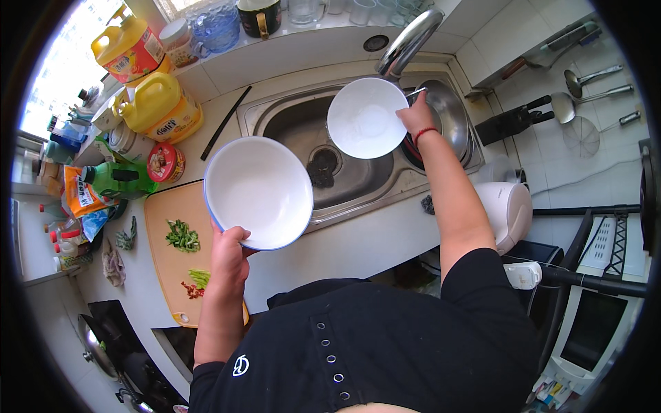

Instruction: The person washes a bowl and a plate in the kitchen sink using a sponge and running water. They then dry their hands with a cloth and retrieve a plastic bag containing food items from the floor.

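My left hand (232,255) grips a large white bowl with a blue rim (261,193) by its near edge, tilted so that I look into its bare inside. The bowl overlaps the cutting board and the near left corner of the sink. In my right hand (416,116) is a smaller white bowl or dish (367,118), held by its right edge under the chrome faucet (413,41). This one hangs over the stainless steel sink (356,204), whose drain strainer (324,166) looks dark. A thin metal piece, perhaps the faucet lever, shows beside my right fingers.
An orange cutting board (160,222) bears chopped green pepper (182,236) and small red and light-green pieces. Yellow jugs (164,107) and a green bottle (121,179) crowd the left. Steel basins (449,113) fill the right basin, near a black knife block (508,121).
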Tool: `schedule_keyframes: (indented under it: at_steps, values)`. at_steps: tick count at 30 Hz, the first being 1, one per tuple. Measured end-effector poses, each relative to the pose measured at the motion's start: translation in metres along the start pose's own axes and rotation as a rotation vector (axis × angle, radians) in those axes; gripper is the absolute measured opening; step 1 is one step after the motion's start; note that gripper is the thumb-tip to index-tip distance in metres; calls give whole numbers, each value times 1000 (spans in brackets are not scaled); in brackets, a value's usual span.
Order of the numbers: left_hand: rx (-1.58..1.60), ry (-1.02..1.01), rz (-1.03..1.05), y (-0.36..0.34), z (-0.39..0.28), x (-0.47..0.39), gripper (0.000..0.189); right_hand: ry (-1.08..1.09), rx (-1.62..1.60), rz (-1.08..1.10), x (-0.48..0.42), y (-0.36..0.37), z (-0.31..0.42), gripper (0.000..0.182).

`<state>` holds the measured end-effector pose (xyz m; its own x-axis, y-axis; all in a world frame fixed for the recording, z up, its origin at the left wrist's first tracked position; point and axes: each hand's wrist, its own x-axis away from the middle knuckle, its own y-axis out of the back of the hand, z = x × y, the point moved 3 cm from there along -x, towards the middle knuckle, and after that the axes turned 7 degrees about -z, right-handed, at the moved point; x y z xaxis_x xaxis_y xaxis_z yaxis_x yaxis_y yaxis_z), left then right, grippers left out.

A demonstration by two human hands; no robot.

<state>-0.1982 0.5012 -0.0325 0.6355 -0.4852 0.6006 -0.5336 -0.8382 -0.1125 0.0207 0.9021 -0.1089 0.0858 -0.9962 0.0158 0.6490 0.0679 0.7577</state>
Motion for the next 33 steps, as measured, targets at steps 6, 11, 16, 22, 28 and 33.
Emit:
schedule_keyframes:
  at_steps: [6, 11, 16, 22, 28, 33]
  values:
    - [-414, -630, 5, -18, -6, -30, 77, 421, 329, -11, 56, -5, 12, 23]
    - [-779, -1022, -52, -50, -25, -6, 73, 703, 319, -121, 98, -10, 27, 27]
    - [-755, -1385, -148, -37, -22, 12, 70, 964, 333, -206, 128, -5, 49, 35]
    - [-235, -1012, -40, 12, -11, 14, 78, 570, 128, -184, 117, 17, 13, 33]
    - [528, -92, 85, 91, 12, 57, 54, -461, -974, 511, 122, -26, -74, 40]
    - [773, -99, -31, 146, 60, 143, 51, -645, -1115, 885, 155, -55, -29, 35]
